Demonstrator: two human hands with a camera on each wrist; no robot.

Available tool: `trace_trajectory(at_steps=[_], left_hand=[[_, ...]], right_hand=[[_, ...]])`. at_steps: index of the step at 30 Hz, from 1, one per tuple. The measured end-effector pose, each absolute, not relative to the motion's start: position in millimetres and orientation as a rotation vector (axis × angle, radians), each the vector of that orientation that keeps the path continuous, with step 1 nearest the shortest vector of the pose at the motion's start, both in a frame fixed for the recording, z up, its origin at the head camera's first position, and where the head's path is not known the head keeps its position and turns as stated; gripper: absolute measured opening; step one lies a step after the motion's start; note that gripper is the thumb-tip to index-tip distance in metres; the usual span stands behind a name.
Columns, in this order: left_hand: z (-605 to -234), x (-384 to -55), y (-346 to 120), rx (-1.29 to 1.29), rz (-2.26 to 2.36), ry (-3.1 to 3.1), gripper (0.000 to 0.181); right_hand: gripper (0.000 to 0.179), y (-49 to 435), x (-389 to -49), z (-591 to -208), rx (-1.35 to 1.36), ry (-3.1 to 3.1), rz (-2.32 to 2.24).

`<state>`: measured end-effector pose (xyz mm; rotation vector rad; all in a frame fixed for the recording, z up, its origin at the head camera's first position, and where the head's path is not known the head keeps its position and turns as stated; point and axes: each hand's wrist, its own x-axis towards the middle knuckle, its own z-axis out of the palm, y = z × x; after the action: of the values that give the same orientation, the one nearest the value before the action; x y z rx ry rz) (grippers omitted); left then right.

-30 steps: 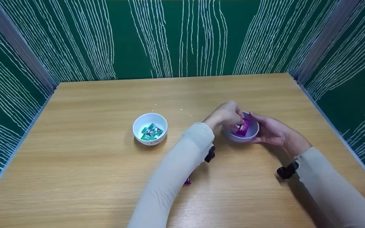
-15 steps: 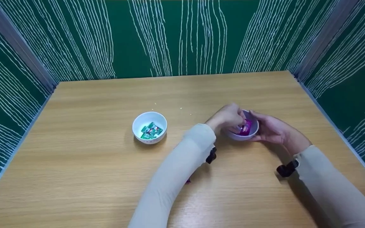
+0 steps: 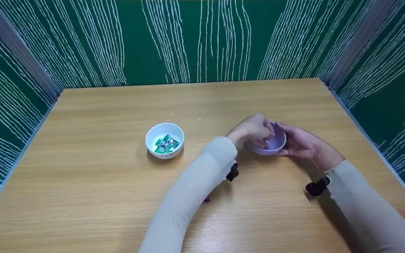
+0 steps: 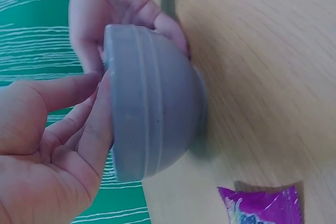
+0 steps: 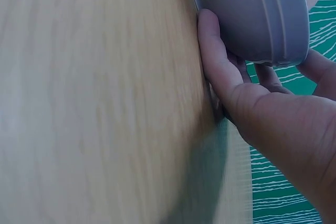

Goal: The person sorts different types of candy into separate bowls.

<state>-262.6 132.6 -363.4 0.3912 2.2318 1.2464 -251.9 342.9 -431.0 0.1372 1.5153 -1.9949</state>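
One bowl in curled right hand, left hand bent into it, hold unclear.

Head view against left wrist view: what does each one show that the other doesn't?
Only the head view shows the white bowl with green packets in it, both sleeves, and the inside of the lavender bowl.

Only the left wrist view shows the printing on the purple packet and the lines around the lavender bowl's outer wall.

Both show the lavender bowl, the left hand, the right hand, the wooden table and the green wall.
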Motion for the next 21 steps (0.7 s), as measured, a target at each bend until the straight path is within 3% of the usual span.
trace_trajectory(at_steps=[4,13,21], left_hand=[[-357,-265,120,0.415,1.296,2.164,0.010],[-351,-275,72,0.495,1.347,2.074,0.020],[-374,-277,40,0.388,1.316,2.118,0.023]], right_hand=[[0.043,342,-252,-432,0.132,1.538,-1.987],[0.071,340,-253,-429,0.232,1.593,-1.959],[0.068,341,-252,-431,0.243,1.569,-1.988]])
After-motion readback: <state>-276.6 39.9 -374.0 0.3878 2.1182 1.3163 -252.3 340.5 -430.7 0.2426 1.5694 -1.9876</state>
